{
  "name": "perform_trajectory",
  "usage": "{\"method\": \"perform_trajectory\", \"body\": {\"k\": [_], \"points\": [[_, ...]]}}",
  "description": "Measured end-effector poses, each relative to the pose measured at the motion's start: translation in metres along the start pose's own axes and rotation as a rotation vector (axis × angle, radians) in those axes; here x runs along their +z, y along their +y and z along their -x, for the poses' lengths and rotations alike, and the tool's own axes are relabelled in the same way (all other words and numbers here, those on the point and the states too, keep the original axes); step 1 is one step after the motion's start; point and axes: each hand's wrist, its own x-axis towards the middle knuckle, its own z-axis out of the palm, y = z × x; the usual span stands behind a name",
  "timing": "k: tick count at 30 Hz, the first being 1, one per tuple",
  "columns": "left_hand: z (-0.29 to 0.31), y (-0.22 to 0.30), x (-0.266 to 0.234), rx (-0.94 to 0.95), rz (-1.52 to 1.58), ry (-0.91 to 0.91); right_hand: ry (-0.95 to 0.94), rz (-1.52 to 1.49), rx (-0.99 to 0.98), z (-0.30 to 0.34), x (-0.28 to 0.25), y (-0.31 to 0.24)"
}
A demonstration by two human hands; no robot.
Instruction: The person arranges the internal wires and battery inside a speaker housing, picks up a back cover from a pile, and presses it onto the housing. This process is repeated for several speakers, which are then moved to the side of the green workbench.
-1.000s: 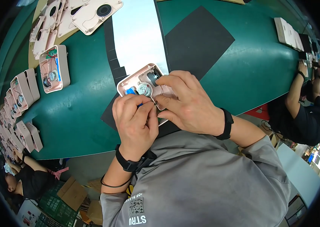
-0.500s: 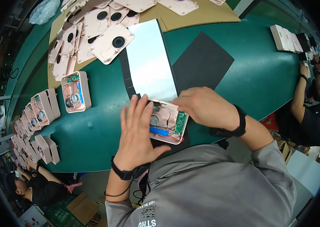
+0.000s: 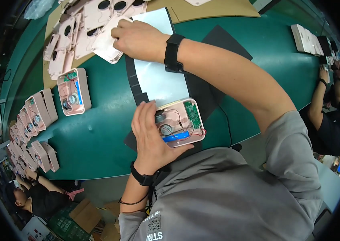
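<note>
An open pale pink casing (image 3: 196, 139) lies in front of me, with a green circuit board (image 3: 192, 114), a blue battery (image 3: 177, 137), round silver and black parts, and red and black wires inside. My left hand (image 3: 150, 130) grips its left side, fingers along the far corner and thumb along the near edge. Farther off, my right hand (image 3: 140, 40) has its fingers curled over a pale pink cover panel (image 3: 107, 42) on the front of the pile. The hand hides part of that panel. A white sheet (image 3: 160, 82) on a black mat (image 3: 134, 82) lies under my right wrist.
More pink covers (image 3: 93, 18) with black rings lie on cardboard (image 3: 202, 14). An open casing (image 3: 74, 92) stands to the left, with rows of casings (image 3: 37, 110) beyond. A black sheet (image 3: 226, 44) lies right. White parts (image 3: 306, 39) stand far right. Co-workers sit at both sides.
My right hand has left the casing's right edge and reached forward left to the cover panel. My left hand stays on the casing, which sits turned a little and shows more of its inside.
</note>
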Motion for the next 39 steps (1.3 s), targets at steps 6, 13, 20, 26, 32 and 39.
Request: {"method": "perform_trajectory", "body": {"k": [6,13,20,26,32,39], "points": [[0.003,-0.007,0.004,0.034,0.091,0.031,0.131,0.085,0.084,0.067,-0.063,-0.001],[-0.003,0.003,0.015,0.008,0.102,0.071,0.064,-0.196,0.693,0.223,-0.107,-0.030],[-0.004,0.000,0.012,-0.016,0.170,-0.035,0.223,-0.248,0.576,0.214,-0.111,-0.076],[-0.008,-0.002,-0.002,0.048,0.256,-0.139,0.043,-0.429,0.386,0.195,-0.118,-0.130],[-0.001,-0.010,0.010,-0.022,0.306,-0.099,-0.018,-0.397,0.217,0.205,-0.117,-0.125],[0.000,-0.006,0.023,-0.033,0.272,0.020,-0.028,-0.394,0.187,0.209,-0.104,-0.105]]}}
